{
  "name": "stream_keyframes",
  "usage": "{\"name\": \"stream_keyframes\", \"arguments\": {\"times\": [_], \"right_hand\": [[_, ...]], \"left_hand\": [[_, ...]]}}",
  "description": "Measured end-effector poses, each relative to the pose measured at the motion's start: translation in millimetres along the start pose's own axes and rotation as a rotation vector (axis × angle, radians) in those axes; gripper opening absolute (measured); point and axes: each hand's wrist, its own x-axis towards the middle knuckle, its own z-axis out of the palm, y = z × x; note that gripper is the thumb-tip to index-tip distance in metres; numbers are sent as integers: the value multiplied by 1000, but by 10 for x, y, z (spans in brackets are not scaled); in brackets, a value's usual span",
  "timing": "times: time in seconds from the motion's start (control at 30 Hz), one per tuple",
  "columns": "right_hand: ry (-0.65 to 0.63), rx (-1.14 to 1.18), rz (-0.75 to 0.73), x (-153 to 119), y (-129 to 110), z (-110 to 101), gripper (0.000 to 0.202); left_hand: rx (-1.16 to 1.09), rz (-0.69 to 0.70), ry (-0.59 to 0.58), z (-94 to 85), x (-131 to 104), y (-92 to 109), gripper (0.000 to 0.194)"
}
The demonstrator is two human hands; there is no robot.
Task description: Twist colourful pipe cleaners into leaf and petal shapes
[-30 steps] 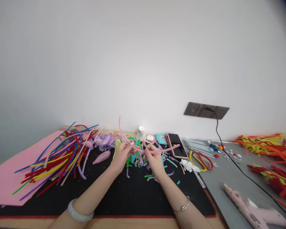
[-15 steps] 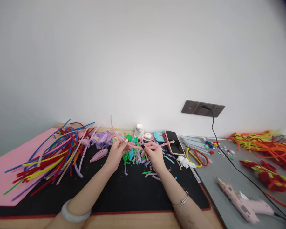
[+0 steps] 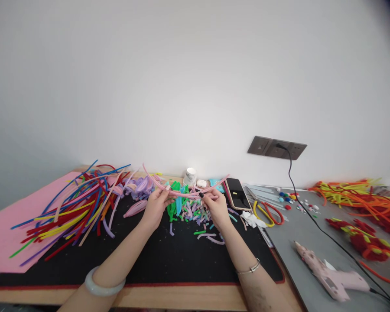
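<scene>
The left hand (image 3: 158, 205) and right hand (image 3: 213, 205) pinch pink pipe cleaners (image 3: 189, 196), probably to control their springiness. Scissors (image 3: 268, 213) lie nearby, seemingly for easy reach.

Left hand (image 3: 156, 208) and right hand (image 3: 215, 208) both pinch pink fuzzy stems (image 3: 188, 196) above the black mat (image 3: 182, 264). Cut scraps (image 3: 196, 213) lie between the wrists. Phone (image 3: 239, 197) near right hand; pink glue gun (image 3: 328, 276) on grey board (image 3: 286, 245).
</scene>
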Motion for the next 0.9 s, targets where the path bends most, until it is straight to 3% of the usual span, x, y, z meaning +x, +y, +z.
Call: {"name": "stream_keyframes", "arguments": {"times": [0.2,0.63,0.9], "right_hand": [[-81,-34,24,43,28,-89,17],[-41,45,23,126,-34,-278,18],[-105,1,96,87,9,-207,29]], "left_hand": [[26,42,23,-26,29,28,30],[68,112,128,-127,118,105,33],[88,61,44,-72,46,57,38]]}}
